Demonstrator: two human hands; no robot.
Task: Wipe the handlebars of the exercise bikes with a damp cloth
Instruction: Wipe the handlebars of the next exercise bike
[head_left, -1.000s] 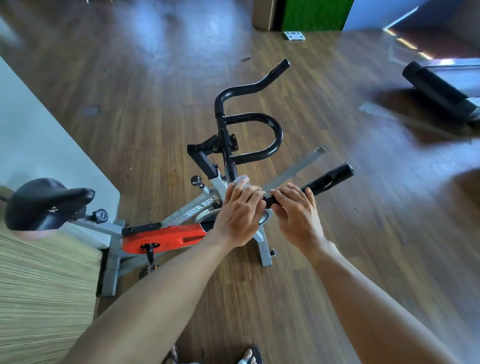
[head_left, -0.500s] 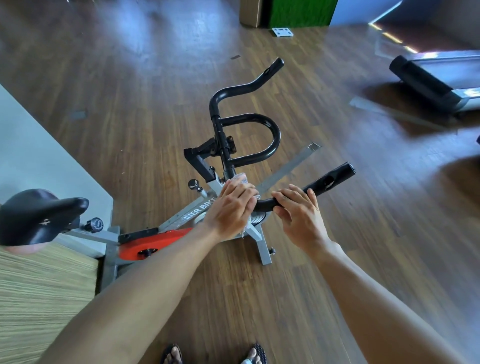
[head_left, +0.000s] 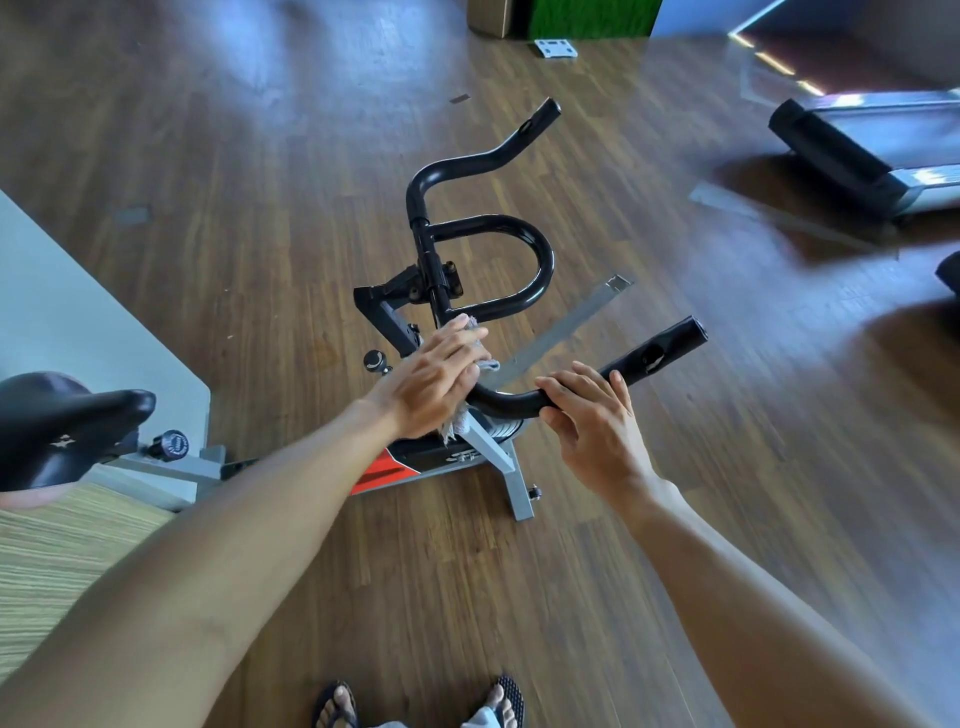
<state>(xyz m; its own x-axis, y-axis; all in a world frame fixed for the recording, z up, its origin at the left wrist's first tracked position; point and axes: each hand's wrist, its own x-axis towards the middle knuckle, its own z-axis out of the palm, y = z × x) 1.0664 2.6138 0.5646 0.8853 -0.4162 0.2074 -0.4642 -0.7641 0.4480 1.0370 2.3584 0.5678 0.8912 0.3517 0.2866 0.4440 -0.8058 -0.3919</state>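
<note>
An exercise bike with black handlebars (head_left: 519, 254) stands on the wooden floor in front of me. My left hand (head_left: 436, 379) presses a grey cloth (head_left: 480, 358) around the near bend of the bar, close to the stem, its fingers wrapped over the cloth. A frayed end of the cloth hangs below the hand. My right hand (head_left: 592, 421) grips the near right horn of the handlebars, just below its black end grip (head_left: 665, 348). The far horn and the central loop are bare.
The black saddle (head_left: 62, 426) sits at the left beside a pale wall panel (head_left: 78, 322). A treadmill (head_left: 872, 150) lies at the far right. My sandalled feet (head_left: 421, 704) stand at the bottom edge, near the bike's grey front leg (head_left: 511, 483).
My left hand with the cloth has slid up along the bar towards the stem, uncovering the bend between my hands. The right hand keeps its grip on the horn.
</note>
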